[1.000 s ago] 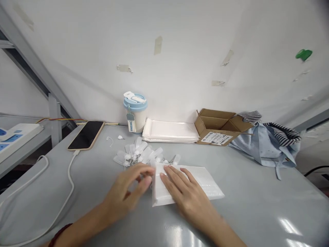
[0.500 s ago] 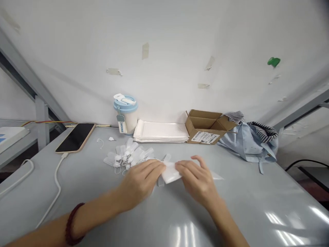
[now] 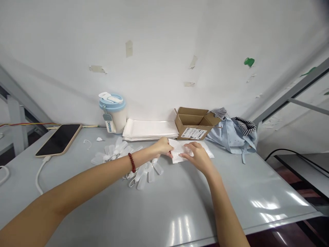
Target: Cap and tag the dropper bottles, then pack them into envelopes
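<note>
A white plastic pouch (image 3: 177,155) with a bumpy, shiny surface lies flat near the back of the table, in front of the cardboard box. My left hand (image 3: 163,146) is closed on its left edge, fingers and thumb pinching it. On the pouch's middle rests my right hand (image 3: 197,157), its thumb and curled fingers gripping the surface; what is under the fingers is hidden. Frosted plastic tags with white loops lie in two heaps, one heap (image 3: 147,173) below my left wrist and another heap (image 3: 111,151) behind my left forearm.
At the back stand a lidded cup (image 3: 117,118), a stack of white mailers (image 3: 151,128) and an open cardboard box (image 3: 194,132). A blue cloth bag (image 3: 231,135) sits to the right. A phone (image 3: 59,139) with a white charging cable (image 3: 38,176) lies left.
My hands have gone from holding a small folded white piece above the table to holding the spread-out pouch nearer the box. The tag heap below my left wrist is now uncovered. The view has shifted right.
</note>
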`<state>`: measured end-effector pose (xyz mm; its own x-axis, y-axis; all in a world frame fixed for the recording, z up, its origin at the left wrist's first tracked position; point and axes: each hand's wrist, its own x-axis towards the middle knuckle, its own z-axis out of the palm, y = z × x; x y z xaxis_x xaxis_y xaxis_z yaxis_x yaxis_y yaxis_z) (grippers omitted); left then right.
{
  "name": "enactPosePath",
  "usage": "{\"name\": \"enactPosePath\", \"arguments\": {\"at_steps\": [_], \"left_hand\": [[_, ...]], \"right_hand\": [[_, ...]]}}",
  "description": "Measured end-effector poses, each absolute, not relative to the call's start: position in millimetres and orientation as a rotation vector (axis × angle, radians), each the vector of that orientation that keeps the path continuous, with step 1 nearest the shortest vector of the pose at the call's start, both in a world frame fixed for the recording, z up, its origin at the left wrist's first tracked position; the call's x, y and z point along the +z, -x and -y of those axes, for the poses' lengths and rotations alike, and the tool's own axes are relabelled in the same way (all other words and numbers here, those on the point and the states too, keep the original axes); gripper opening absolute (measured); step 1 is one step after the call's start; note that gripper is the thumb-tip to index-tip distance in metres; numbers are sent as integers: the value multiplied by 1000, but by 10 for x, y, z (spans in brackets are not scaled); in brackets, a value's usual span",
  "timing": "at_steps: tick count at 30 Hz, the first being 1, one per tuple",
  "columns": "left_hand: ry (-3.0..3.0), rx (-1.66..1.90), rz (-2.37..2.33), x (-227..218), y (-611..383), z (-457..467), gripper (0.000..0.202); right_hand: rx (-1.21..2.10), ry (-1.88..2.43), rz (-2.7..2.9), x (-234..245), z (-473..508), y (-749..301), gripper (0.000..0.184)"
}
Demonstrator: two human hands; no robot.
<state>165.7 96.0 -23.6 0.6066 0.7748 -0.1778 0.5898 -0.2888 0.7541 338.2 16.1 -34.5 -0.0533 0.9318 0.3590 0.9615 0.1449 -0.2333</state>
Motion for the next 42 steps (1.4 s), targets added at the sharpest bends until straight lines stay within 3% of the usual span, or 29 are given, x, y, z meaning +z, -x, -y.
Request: {"name": "enactPosePath", "arguments": {"at_steps": [10, 18, 42], "left_hand": [[-2596, 295, -1411, 26, -1180, -1290, 31], [-2936, 186, -1301, 4, -1022, -1392, 28], [-3006, -5, -1285, 93, -1047, -1401, 29]], "right_hand": [[136, 2008, 1976, -370, -207, -3357, 23], [174, 2061, 1968, -320, -197, -3306, 22], [83, 2015, 1975, -409, -211, -3338, 20]]}}
